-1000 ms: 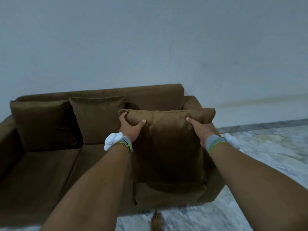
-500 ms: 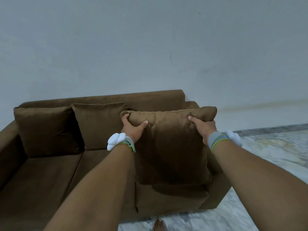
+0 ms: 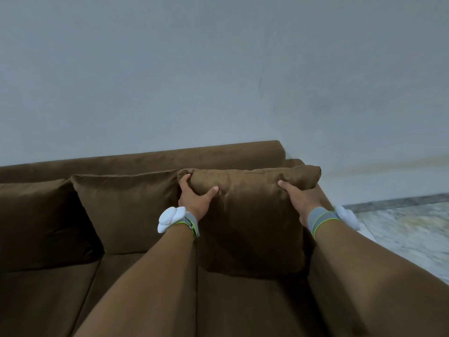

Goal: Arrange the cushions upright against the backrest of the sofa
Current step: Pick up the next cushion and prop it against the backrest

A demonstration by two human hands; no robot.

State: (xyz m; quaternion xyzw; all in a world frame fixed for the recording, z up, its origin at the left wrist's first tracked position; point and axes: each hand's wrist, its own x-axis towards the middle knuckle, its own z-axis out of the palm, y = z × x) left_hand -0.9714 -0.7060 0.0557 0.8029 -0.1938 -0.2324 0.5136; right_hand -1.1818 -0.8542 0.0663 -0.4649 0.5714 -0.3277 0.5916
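Note:
A brown sofa (image 3: 243, 307) stands against the wall, its backrest (image 3: 194, 154) running across the middle of the view. I hold a brown cushion (image 3: 250, 227) upright at the sofa's right end, its bottom edge on the seat. My left hand (image 3: 194, 198) grips its top left corner and my right hand (image 3: 298, 198) grips its top edge near the right corner. To its left, a second cushion (image 3: 126, 210) and a third cushion (image 3: 36, 224) stand upright against the backrest.
A plain grey wall (image 3: 218, 69) rises behind the sofa. Marble floor (image 3: 408, 234) lies to the right, past the sofa's right armrest (image 3: 295, 162). Both wrists wear grey bands with white devices.
The held cushion has moved away from me, from above the seat's front edge to the back of the seat at the right end. My view has come closer to the sofa.

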